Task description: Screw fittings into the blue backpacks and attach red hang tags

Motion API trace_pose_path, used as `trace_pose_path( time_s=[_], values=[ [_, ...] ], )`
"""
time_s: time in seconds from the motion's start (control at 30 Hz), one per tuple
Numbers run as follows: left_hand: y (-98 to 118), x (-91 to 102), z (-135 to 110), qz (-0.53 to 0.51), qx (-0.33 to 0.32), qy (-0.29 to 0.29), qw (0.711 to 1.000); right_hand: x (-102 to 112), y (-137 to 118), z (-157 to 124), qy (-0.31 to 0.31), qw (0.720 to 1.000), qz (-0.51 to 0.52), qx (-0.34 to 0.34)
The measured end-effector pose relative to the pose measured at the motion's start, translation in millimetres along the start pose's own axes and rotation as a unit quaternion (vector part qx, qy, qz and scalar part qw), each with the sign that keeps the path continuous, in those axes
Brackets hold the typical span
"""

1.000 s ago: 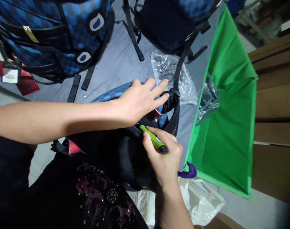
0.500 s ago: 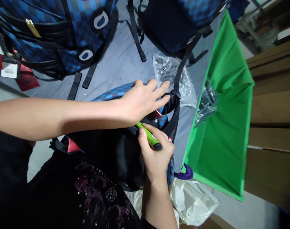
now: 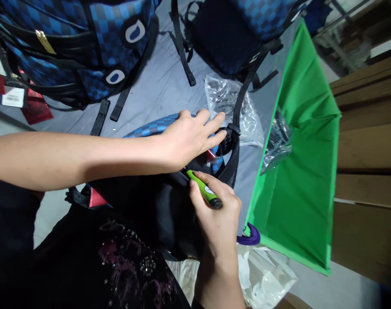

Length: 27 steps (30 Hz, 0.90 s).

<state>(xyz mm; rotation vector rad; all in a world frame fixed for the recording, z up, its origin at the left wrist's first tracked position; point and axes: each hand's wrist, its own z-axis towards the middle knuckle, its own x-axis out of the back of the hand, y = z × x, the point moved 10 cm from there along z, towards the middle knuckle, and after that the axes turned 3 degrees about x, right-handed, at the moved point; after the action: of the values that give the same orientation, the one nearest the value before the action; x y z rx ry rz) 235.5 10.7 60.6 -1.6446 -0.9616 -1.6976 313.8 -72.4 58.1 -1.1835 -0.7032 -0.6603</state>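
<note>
A black backpack with blue checked trim [image 3: 144, 193] lies at the front edge of the table, close to my body. Spread across its upper part, my left hand [image 3: 193, 135] presses down with the fingers apart. My right hand [image 3: 218, 210] is closed round a small hand tool with a green handle and black end [image 3: 203, 189]. The tool's tip points up and left, just below my left wrist, and meets the black fabric; what kind of tip it is cannot be made out. A black strap with a buckle [image 3: 234, 128] is beside my left fingertips.
Blue checked backpacks [image 3: 118, 38] stand at the back of the grey table [image 3: 163, 86]. Clear plastic bags [image 3: 250, 116] lie to the right. A green fabric bin [image 3: 305, 171] hangs at the table's right side, with cardboard boxes [image 3: 369, 146] beyond it. A white plastic bag [image 3: 266, 274] is below.
My right hand has drawn slightly down and right with the green-handled tool, away from my left wrist. My left hand stays nearly in place on the backpack.
</note>
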Motion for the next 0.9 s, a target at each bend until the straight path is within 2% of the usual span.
trace_pose_path(
  time_s=[0.6, 0.73, 0.8, 0.9],
  values=[
    [-1, -2.2, -1, 0.02, 0.012, -0.01, 1.0, -5, 2, -1, -0.011, 1.0, 0.025, 0.008],
    [2, -5.3, 0, 0.028, 0.003, -0.017, 0.999, -4, 1, -1, 0.005, 0.999, 0.032, 0.01],
    [1, -5.9, 2, 0.037, -0.005, -0.03, 0.999, -4, 4, -3, 0.011, 0.999, 0.043, 0.003],
    [-3, -3.4, -1, 0.049, -0.031, -0.08, 0.995, -2, 12, -9, 0.023, 0.999, 0.045, -0.021]
  ],
)
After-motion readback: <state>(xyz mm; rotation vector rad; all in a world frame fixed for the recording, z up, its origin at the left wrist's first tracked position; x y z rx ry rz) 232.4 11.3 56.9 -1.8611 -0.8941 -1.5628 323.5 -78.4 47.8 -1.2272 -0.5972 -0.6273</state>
